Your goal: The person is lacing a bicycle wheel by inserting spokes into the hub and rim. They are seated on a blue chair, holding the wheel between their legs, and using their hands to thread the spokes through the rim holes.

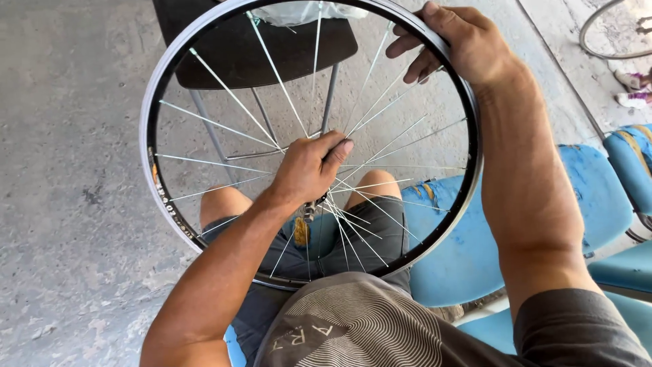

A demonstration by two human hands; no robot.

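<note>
Nearest the lens, a grey shirt with a pale line pattern [353, 326] and dark grey shorts [367, 231] are seen, the person seated on a worn blue plastic chair [462, 258]. A bare silver-and-black spoked bicycle wheel rim [151, 109] is held upright over the knees, tilted toward the camera. The left hand [309, 166] is closed around the crossing of the thin steel spokes [231, 95] just above the hub [311, 212], thumb pressed forward; what lies under its fingers cannot be told. The right hand [462, 44] is gripped over the top right of the rim, fingers curled inside it. A dark chair seat on metal legs [272, 47] stands behind the wheel on the grey concrete floor [68, 204], with something pale and crumpled on it. Another rim [598, 41] lies at the upper right edge, well apart. Judged risks: fingers could be pinched between crossed spokes if the wheel is turned while they are squeezed; the rim, held at one point only, could swing or slip off the knees; a spoke could be bent by uneven pressure.
</note>
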